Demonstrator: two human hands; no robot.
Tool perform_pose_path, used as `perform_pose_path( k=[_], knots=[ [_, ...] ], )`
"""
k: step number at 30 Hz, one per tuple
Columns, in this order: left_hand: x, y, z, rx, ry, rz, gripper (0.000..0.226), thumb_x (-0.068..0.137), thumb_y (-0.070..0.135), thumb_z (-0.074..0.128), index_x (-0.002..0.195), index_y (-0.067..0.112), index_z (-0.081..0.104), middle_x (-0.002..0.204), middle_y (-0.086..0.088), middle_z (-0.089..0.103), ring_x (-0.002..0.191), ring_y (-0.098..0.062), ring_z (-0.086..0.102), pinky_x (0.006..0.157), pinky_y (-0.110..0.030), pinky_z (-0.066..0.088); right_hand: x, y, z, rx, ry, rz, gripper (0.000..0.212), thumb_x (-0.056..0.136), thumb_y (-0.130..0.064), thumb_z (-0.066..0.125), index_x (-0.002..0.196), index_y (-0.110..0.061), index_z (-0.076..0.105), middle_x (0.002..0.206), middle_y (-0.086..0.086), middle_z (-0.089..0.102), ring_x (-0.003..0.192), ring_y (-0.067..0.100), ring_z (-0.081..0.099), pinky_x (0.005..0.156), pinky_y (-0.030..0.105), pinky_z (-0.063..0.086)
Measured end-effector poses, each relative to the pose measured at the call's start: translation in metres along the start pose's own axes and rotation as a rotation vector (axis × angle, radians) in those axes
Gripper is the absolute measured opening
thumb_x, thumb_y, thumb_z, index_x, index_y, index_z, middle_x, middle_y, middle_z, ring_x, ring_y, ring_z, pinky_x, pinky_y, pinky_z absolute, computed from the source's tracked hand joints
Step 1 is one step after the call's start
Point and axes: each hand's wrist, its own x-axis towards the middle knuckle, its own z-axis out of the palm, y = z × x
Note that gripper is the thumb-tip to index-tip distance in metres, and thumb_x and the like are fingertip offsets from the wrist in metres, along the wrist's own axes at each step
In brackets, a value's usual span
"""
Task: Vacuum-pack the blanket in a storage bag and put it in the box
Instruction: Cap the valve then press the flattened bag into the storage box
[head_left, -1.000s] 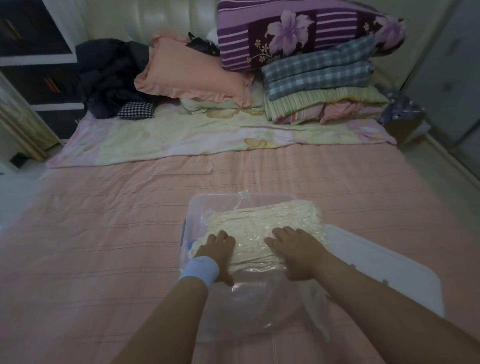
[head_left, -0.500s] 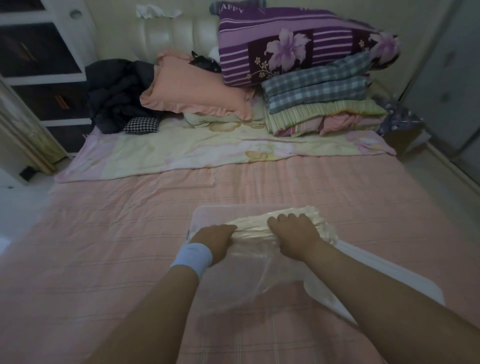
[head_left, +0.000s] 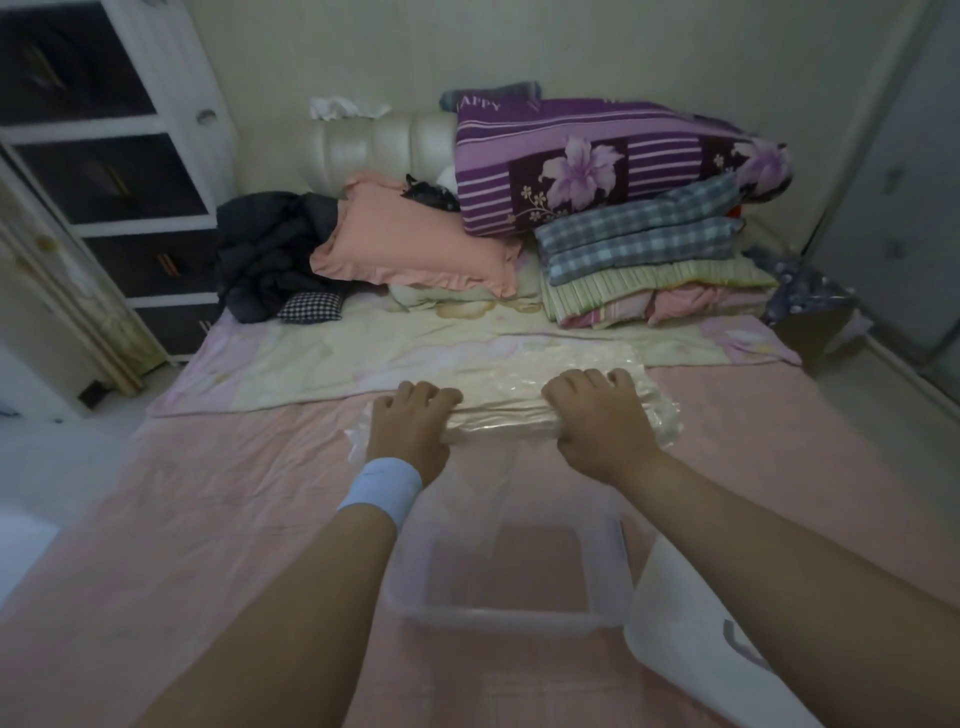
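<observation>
The left hand (head_left: 410, 431), with a pale blue wristband (head_left: 382, 488), curls its fingers over the near left edge of the bagged blanket (head_left: 524, 395). The flat cream pack is held in the air above the bed (head_left: 208, 519), beyond the clear box (head_left: 498, 621). The right hand (head_left: 602, 421) clamps on the pack's near right edge. A white lid (head_left: 675, 649) lies just right of the box.

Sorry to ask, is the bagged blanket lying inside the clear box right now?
No: the left hand and right hand hold the bagged blanket up in the air beyond the clear box.
</observation>
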Motion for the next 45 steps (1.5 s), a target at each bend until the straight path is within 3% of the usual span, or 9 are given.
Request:
perform_pose_path(
  k=[7, 13, 20, 25, 28, 31, 35, 41, 45],
  knots=[
    [0.006, 0.008, 0.003, 0.012, 0.154, -0.013, 0.075, 0.043, 0.001, 0.075, 0.109, 0.03, 0.054, 0.099, 0.001, 0.056, 0.088, -0.027, 0.053, 0.072, -0.038, 0.039, -0.003, -0.001, 0.007, -0.052, 0.19, 0.041, 0.033, 0.066, -0.004, 0.06, 0.096, -0.015, 0.056, 0.1, 0.01, 0.057, 0.084, 0.032, 0.053, 0.082, 0.049, 0.038],
    [-0.05, 0.03, 0.065, -0.022, -0.417, 0.046, 0.112, 0.069, 0.028, 0.08, 0.149, 0.039, 0.002, 0.133, -0.002, 0.033, 0.122, -0.027, 0.035, 0.097, -0.045, 0.036, -0.063, -0.026, 0.072, -0.113, 0.161, -0.057, 0.028, 0.07, 0.001, 0.06, 0.091, -0.014, 0.049, 0.09, 0.012, 0.053, 0.076, 0.032, 0.051, 0.078, 0.05, 0.039],
    [-0.078, 0.021, 0.1, -0.043, -0.704, -0.014, 0.122, 0.06, 0.045, 0.086, 0.148, 0.043, 0.001, 0.158, -0.004, -0.003, 0.144, -0.03, 0.006, 0.113, -0.052, 0.024, -0.098, -0.064, 0.115, -0.004, 0.025, -0.034, 0.039, 0.067, 0.001, 0.067, 0.095, -0.016, 0.048, 0.091, 0.011, 0.054, 0.077, 0.03, 0.05, 0.076, 0.048, 0.041],
    [-0.089, 0.022, 0.111, -0.004, -0.801, 0.025, 0.118, 0.06, 0.052, 0.084, 0.147, 0.042, 0.005, 0.151, -0.001, 0.017, 0.138, -0.031, 0.017, 0.11, -0.055, 0.028, -0.13, -0.066, 0.139, 0.167, -0.389, -0.147, 0.092, 0.06, -0.066, 0.068, 0.134, -0.015, 0.049, 0.108, 0.007, 0.051, 0.092, 0.028, 0.049, 0.078, 0.047, 0.041],
    [-0.093, 0.023, 0.118, -0.106, -0.898, -0.039, 0.11, 0.068, 0.062, 0.073, 0.15, 0.041, 0.003, 0.152, -0.002, 0.017, 0.14, -0.031, 0.013, 0.112, -0.052, 0.029, -0.126, -0.064, 0.132, 0.238, -0.472, -0.148, 0.082, 0.072, -0.074, 0.049, 0.136, -0.024, 0.048, 0.118, 0.004, 0.051, 0.107, 0.028, 0.049, 0.089, 0.048, 0.038],
    [-0.085, 0.025, 0.121, -0.148, -0.833, -0.116, 0.084, 0.086, 0.059, 0.052, 0.152, 0.037, 0.006, 0.153, -0.005, 0.023, 0.139, -0.032, 0.019, 0.111, -0.049, 0.028, -0.105, -0.07, 0.124, 0.289, -0.458, -0.04, 0.054, 0.083, -0.065, 0.046, 0.127, -0.035, 0.05, 0.147, 0.004, 0.035, 0.137, 0.033, 0.032, 0.107, 0.053, 0.026],
    [-0.061, 0.022, 0.124, -0.094, -0.799, -0.146, 0.077, 0.094, 0.051, 0.047, 0.153, 0.035, 0.001, 0.151, -0.007, 0.033, 0.136, -0.032, 0.034, 0.108, -0.046, 0.031, -0.084, -0.072, 0.141, 0.306, -0.719, 0.072, 0.104, 0.079, -0.074, 0.061, 0.155, -0.049, -0.005, 0.162, 0.001, -0.028, 0.149, 0.036, -0.028, 0.108, 0.074, -0.012],
    [-0.048, 0.025, 0.157, -0.1, -0.817, -0.056, 0.116, 0.072, 0.063, 0.071, 0.149, 0.042, -0.014, 0.159, 0.003, -0.022, 0.148, -0.028, -0.013, 0.119, -0.053, 0.009, -0.07, -0.077, 0.164, 0.217, -0.786, 0.016, 0.11, 0.074, -0.08, 0.06, 0.154, -0.049, -0.008, 0.164, 0.001, -0.028, 0.147, 0.039, -0.031, 0.103, 0.08, -0.012],
    [-0.052, 0.025, 0.19, -0.154, -0.995, -0.117, 0.124, 0.07, 0.059, 0.075, 0.143, 0.048, -0.025, 0.154, 0.008, -0.034, 0.147, -0.03, -0.016, 0.116, -0.061, 0.011, -0.071, -0.083, 0.186, 0.192, -0.789, -0.027, 0.113, 0.071, -0.083, 0.059, 0.155, -0.047, -0.007, 0.165, 0.002, -0.025, 0.147, 0.038, -0.03, 0.103, 0.079, -0.015]
  ],
)
